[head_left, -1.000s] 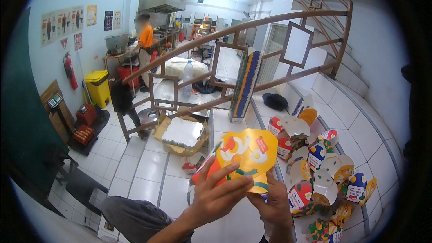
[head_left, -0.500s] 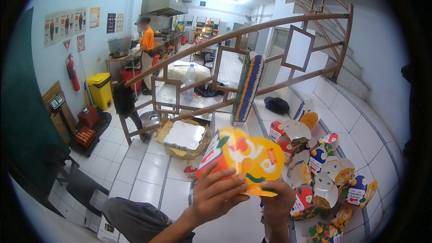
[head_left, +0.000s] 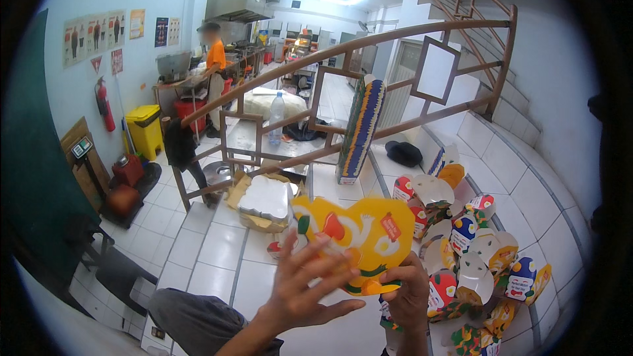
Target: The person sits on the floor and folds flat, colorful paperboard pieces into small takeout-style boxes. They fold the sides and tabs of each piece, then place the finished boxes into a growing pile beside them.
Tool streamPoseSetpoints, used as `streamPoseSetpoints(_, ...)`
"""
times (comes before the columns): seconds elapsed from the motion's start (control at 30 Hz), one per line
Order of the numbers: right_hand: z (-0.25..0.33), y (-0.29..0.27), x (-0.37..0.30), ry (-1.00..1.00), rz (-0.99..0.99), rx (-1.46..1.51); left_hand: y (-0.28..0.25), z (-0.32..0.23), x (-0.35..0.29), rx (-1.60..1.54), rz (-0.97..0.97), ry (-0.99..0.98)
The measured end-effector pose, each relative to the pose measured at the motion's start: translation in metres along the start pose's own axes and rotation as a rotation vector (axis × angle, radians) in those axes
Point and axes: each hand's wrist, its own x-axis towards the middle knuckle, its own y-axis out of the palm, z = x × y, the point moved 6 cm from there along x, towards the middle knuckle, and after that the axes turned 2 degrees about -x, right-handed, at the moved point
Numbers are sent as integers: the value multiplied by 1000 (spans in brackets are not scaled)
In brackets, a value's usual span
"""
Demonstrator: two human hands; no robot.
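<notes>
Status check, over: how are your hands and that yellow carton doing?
Left hand: spread open before the yellow carton, partly hiding it. Right hand: gripping its lower right edge. Carton pile at right.

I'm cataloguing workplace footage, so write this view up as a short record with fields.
Left hand: spread, in front of the yellow carton; contact unclear
Right hand: holding that carton at its lower right
Right side: pile of printed cartons on white tiles
Beyond the hands: tall multicoloured stack beside a brown railing; opened brown box with a white stack
Background: person in orange top
</notes>
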Motion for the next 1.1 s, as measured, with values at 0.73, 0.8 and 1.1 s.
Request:
streamPoseSetpoints(0.73, 2, 13, 6, 96, 270, 110, 31, 48, -30, -1012, 753, -823)
streamPoseSetpoints(0.8, 2, 14, 5, 98, 270, 160, 32, 50, -33, -1018, 787, -853)
streamPoseSetpoints(1.1, 0, 12, 3, 145, 287, 318, 29, 50, -35, -990, 815, -745)
